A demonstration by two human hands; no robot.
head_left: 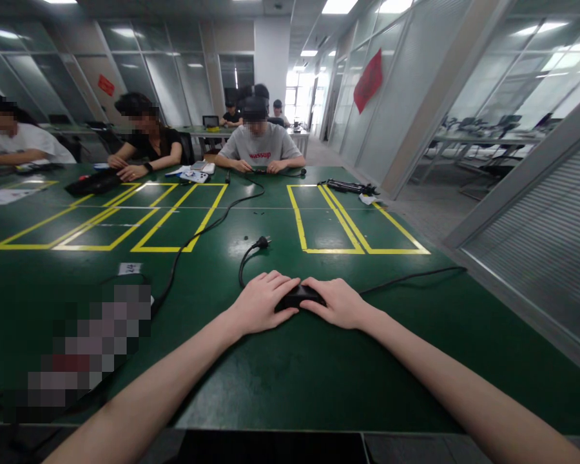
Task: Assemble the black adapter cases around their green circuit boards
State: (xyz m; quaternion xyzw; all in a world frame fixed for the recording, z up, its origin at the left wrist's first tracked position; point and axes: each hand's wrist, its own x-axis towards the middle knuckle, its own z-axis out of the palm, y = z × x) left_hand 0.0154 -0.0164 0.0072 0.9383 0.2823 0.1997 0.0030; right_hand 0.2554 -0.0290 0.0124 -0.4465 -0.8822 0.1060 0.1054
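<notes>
A black power adapter lies on the green table in front of me, with a hand at each end. My left hand grips its left end, thumb along the near side and fingers over the top. At the right end, my right hand holds it the same way. From the left side a short black cord curls away to a plug, which rests on the table beyond my left hand. Another thin black cable runs from behind my right hand toward the table's right edge.
Yellow tape rectangles mark the green table. A long black cable crosses it to a blurred-out object at left. A folded black tripod-like item lies far right. Several people sit across, one in a grey shirt opposite.
</notes>
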